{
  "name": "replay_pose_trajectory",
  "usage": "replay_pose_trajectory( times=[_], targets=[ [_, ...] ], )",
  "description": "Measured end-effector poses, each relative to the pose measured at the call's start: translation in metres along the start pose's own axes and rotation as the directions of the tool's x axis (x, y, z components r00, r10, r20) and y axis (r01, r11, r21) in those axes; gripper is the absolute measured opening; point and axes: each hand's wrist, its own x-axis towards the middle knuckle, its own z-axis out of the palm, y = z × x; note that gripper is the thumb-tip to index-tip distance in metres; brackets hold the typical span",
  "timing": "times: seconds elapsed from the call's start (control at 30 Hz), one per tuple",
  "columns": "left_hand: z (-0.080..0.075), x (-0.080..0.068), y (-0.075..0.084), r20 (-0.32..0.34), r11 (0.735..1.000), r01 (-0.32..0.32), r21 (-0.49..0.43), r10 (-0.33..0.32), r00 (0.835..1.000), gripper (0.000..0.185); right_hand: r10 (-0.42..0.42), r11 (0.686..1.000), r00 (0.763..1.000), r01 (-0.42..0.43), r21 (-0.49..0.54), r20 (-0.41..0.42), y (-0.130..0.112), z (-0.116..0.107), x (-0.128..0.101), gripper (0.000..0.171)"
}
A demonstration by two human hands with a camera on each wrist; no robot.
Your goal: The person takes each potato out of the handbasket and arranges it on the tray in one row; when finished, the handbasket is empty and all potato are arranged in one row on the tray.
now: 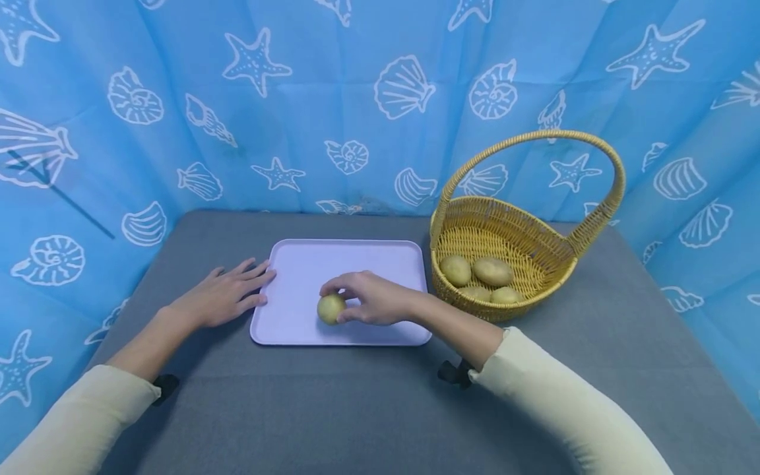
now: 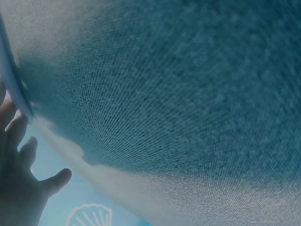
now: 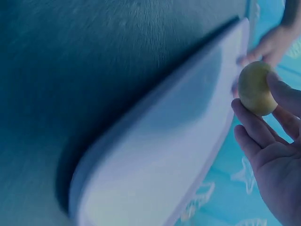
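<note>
A small yellow potato [image 1: 330,308] sits on the lilac tray [image 1: 356,260] near its front edge. My right hand [image 1: 371,298] curls its fingers round the potato [image 3: 255,88], thumb and fingertips on it. My left hand [image 1: 228,295] lies flat on the grey table, fingers straight, their tips touching the tray's left rim [image 2: 14,89]. To the right of the tray stands a wicker basket [image 1: 564,260] with a tall handle, holding several potatoes [image 1: 491,270].
A grey cloth covers the table [image 1: 368,402]. Blue sea-shell curtains [image 1: 356,99] close it in at the back and on both sides. The basket stands close to the tray's right rim.
</note>
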Motion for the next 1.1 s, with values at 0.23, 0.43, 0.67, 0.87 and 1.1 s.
replay_pose_trajectory(
  times=[0.23,0.43,0.67,0.87,1.1],
  targets=[
    [0.000,-0.002,-0.001,-0.010,1.000,-0.013,-0.017,0.012,1.000,0.064,0.013,0.999,0.998,-0.011,-0.035,0.064,-0.004,0.029,0.021,0.050],
    [-0.002,-0.003,0.001,-0.024,1.000,-0.018,-0.021,0.017,1.000,0.063,0.004,0.997,0.999,-0.001,-0.073,0.047,-0.012,0.039,0.035,0.051],
    [0.001,-0.004,-0.002,-0.034,0.999,-0.023,-0.022,0.023,0.999,0.061,-0.035,0.996,0.999,0.038,-0.078,0.038,-0.018,0.050,0.053,0.053],
    [0.003,-0.003,-0.003,-0.033,0.999,-0.033,-0.016,0.033,0.999,0.061,-0.056,0.997,0.998,0.056,-0.058,-0.011,-0.022,0.058,0.062,0.058],
    [0.004,-0.002,-0.005,-0.038,0.999,-0.046,-0.011,0.046,0.998,0.061,-0.045,0.996,0.998,0.041,-0.074,-0.045,-0.022,0.063,0.066,0.052]
  ],
)
